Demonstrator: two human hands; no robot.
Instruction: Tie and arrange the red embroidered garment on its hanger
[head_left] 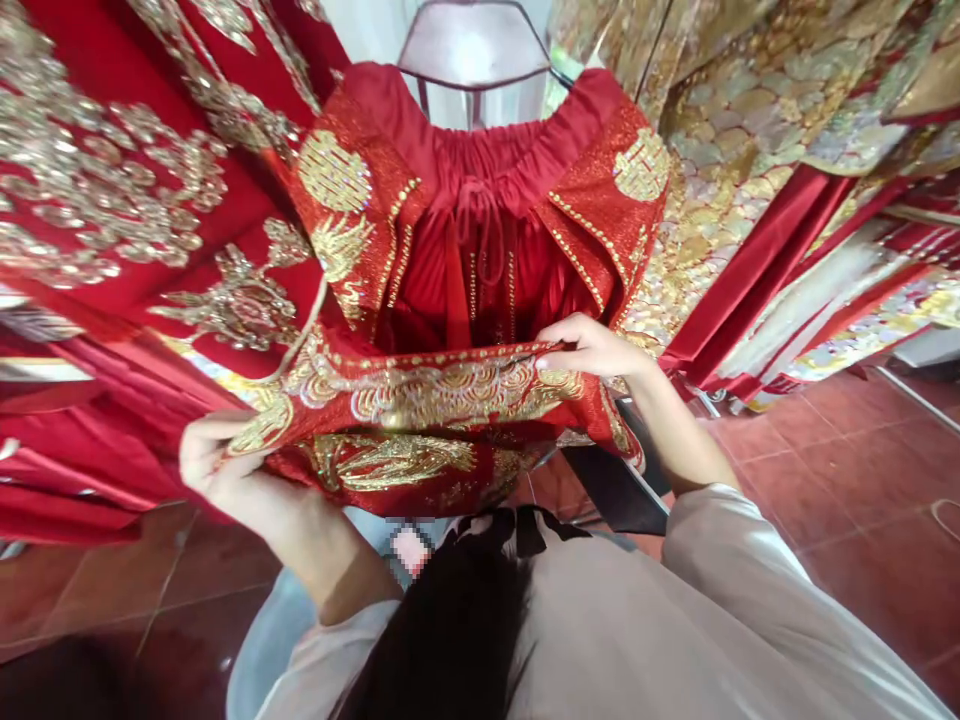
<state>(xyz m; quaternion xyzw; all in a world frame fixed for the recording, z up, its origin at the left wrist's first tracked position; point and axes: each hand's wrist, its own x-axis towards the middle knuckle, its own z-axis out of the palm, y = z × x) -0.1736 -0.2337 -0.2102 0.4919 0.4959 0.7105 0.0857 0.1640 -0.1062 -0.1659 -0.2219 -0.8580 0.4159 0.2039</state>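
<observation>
In front of me hangs a red garment [487, 145] with a gathered neckline, a tied cord [480, 205], gold beads and gold embroidery. Its embroidered lower edge [442, 385] is pulled out toward me in a band. My left hand [232, 470] grips the left end of this edge, fingers closed round the cloth. Along the beaded rim on the right, my right hand [589, 350] pinches the fabric between thumb and fingers. Below the band, a further gold-embroidered fold [405, 465] of the same garment shows. Some of my left fingertips are hidden by the cloth.
Red clothing with silver beadwork [232, 300] hangs close on the left. Gold sequinned clothing [742, 130] and red fabric [757, 270] hang on the right. The dark hanger [487, 85] stands behind the neckline. Reddish tiles [862, 500] cover the floor.
</observation>
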